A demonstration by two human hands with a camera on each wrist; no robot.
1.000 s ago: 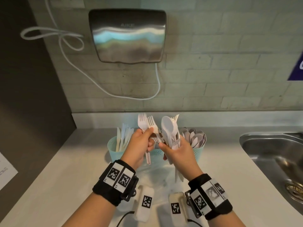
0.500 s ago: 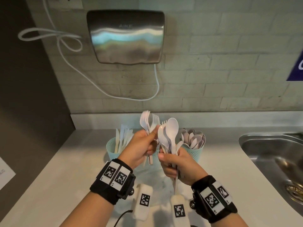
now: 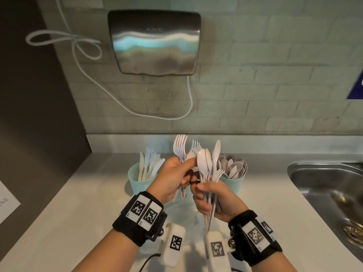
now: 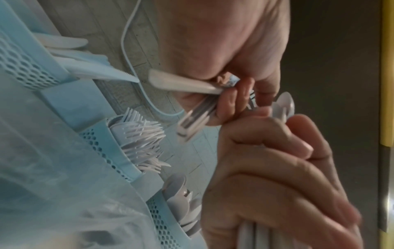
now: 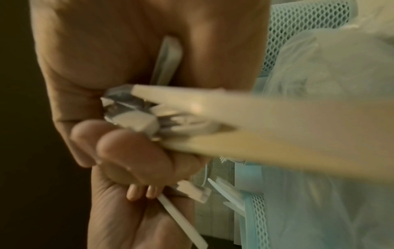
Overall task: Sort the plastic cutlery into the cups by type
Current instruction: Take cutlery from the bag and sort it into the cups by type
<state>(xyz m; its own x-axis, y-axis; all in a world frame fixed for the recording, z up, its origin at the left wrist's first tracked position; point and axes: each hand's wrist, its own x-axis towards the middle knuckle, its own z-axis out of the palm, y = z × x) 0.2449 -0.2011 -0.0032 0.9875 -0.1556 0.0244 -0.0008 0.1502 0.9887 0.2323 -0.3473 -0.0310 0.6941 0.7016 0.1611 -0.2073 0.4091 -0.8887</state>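
Observation:
Above the counter my left hand (image 3: 172, 177) grips a small bunch of white plastic forks (image 3: 180, 148), tines up. Close beside it my right hand (image 3: 212, 199) holds a mixed bundle of cutlery (image 3: 208, 163): spoons, a knife and a fork. Behind the hands stand teal mesh cups. The left cup (image 3: 137, 181) holds knives, the right cup (image 3: 233, 183) holds spoons. The left wrist view shows a middle cup of forks (image 4: 138, 138) between them; my hands hide it in the head view. In the right wrist view the held handles (image 5: 136, 118) are blurred.
A steel sink (image 3: 330, 193) lies at the right of the white counter (image 3: 78, 213). A crumpled clear plastic bag (image 4: 53, 202) lies in front of the cups. A metal hand dryer (image 3: 155, 42) with a white cable hangs on the brick wall. Paper (image 3: 5, 203) lies at the far left.
The two hands stay close together above the cups. The forks in the left hand have gathered upright, and the right hand's bundle has shifted so a knife tip and fork stick up.

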